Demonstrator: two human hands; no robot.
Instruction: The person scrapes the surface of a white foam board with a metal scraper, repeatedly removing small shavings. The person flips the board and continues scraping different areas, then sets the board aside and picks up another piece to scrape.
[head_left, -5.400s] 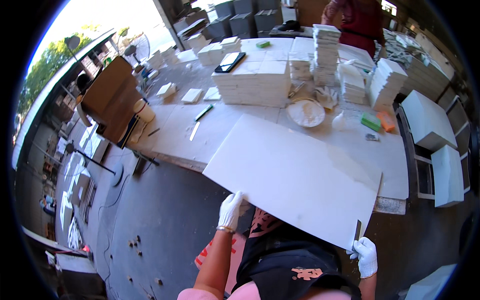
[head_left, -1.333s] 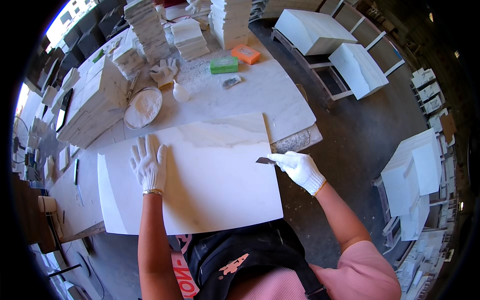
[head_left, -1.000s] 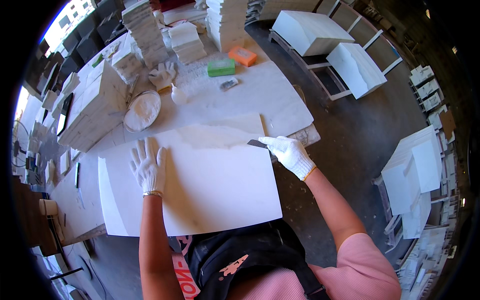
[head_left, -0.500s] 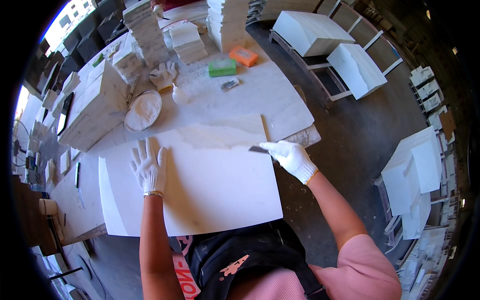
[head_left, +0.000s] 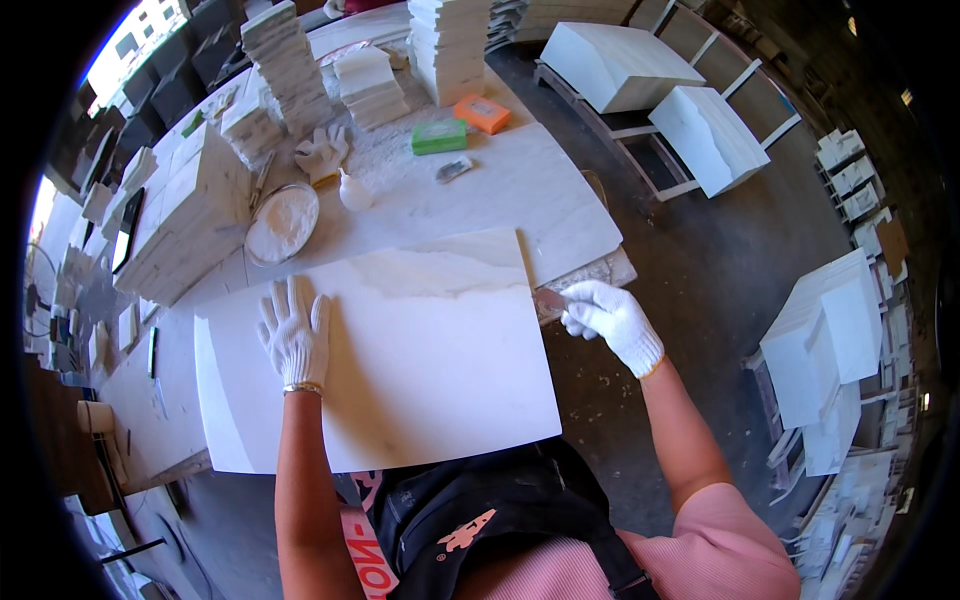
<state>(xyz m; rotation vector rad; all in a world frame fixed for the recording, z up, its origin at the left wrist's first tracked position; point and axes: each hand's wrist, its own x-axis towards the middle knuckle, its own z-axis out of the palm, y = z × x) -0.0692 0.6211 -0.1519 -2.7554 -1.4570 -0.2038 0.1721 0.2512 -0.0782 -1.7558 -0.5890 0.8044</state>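
A large white marble tile [head_left: 430, 370] with a grey-veined far strip lies flat on the worktable in front of me. My left hand [head_left: 295, 335], in a white knit glove, rests flat on its left part with the fingers spread. Just off the tile's right edge, my gloved right hand [head_left: 615, 322] pinches a small flat grey blade [head_left: 547, 299], which looks like a scraper. The blade's tip is at or very near that edge; whether it touches, I cannot tell.
Beyond the tile are a round dish of white powder [head_left: 283, 224], a white squeeze bottle [head_left: 355, 190], a pair of gloves [head_left: 322, 155], a green block [head_left: 439, 137] and an orange block [head_left: 482, 113]. Stacked tiles [head_left: 190, 215] stand left. Slabs on racks [head_left: 620, 65] stand off the table at right.
My right hand has moved right with the blade, from over the tile's right edge to just outside it, and the blade has tilted. My left hand stays on the tile.
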